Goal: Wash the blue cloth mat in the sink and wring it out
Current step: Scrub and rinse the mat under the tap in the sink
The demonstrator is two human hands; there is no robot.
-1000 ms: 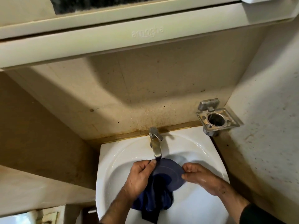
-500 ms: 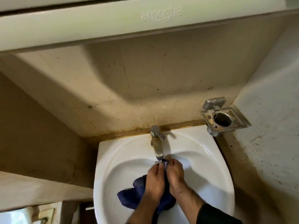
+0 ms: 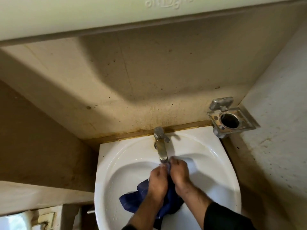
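Both hands, left hand (image 3: 157,181) and right hand (image 3: 180,174), press side by side, clamped on the blue cloth mat (image 3: 134,199) under the tap (image 3: 162,151); the mat bunches inside the white sink (image 3: 116,163), trailing toward seven o'clock; a metal holder (image 3: 230,120) sits at two o'clock

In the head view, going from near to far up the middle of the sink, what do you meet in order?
Blue cloth mat bunched low in the sink → left hand and right hand side by side, gripping it → tap → stained back wall → pale shelf edge overhead.
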